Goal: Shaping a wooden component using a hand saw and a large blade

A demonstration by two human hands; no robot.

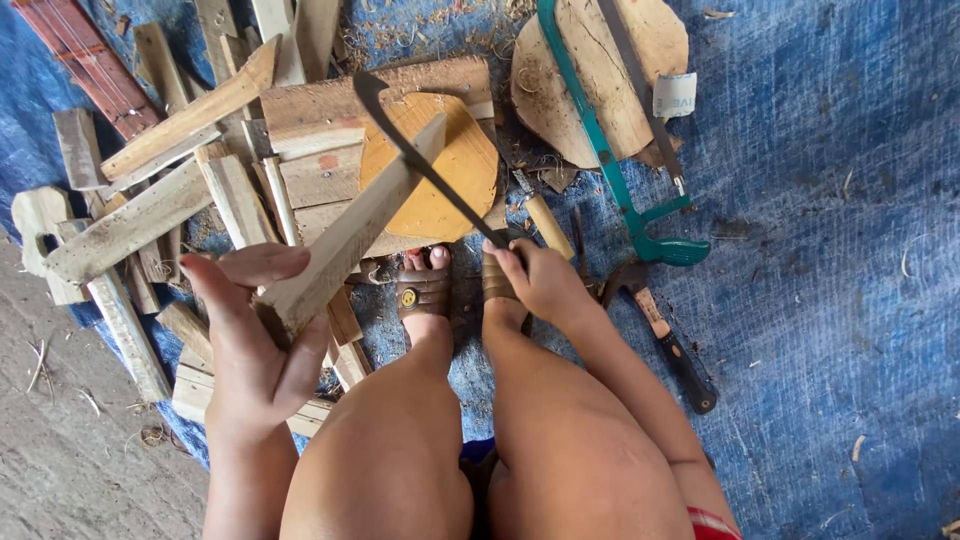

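Observation:
My left hand (255, 330) grips the near end of a long pale wooden stick (350, 235) that slants up and away to rest on a round yellow-orange wooden block (455, 185). My right hand (540, 280) is closed on the handle of a dark curved blade (415, 155), whose edge lies across the stick near its far end. Both knees and sandalled feet (425, 290) sit just below the block.
A heap of wood offcuts (170, 180) lies at left on a blue tarp (830, 250). A green-framed hacksaw (610, 150) rests over a round wood slab (600, 70). A hammer (665, 335) lies to the right. Bare concrete floor (70, 440) shows at lower left.

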